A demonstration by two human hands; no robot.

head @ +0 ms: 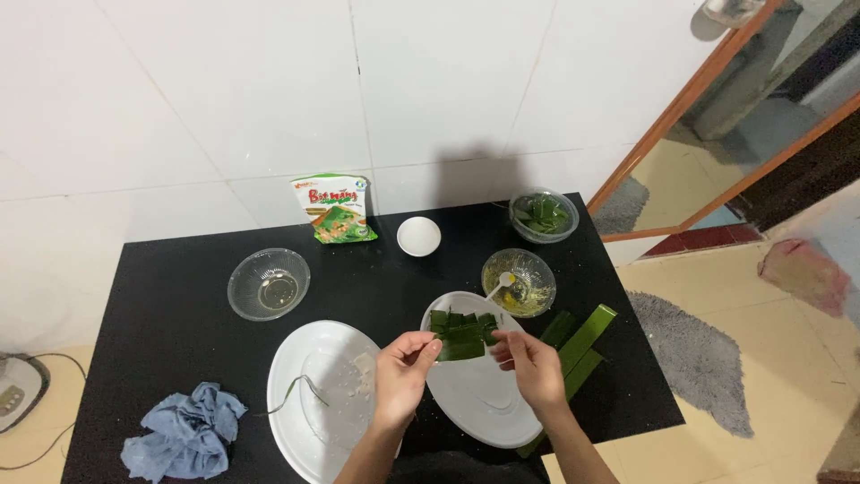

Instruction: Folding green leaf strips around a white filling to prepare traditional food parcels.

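Note:
Both of my hands hold a small woven piece of green leaf strips (462, 333) above a white oval plate (479, 403). My left hand (403, 369) pinches its left edge. My right hand (530, 366) grips its right edge. Several long green leaf strips (582, 345) lie on the black table (179, 341) just right of the plate.
A second white plate (313, 376) with a thin leaf strip lies to the left. A glass bowl with yellowish liquid and a white spoon (520, 282), a bowl of leaf pieces (543, 215), an empty glass bowl (268, 283), a small white dish (418, 236), a green packet (335, 208) and a blue cloth (184, 435) are around.

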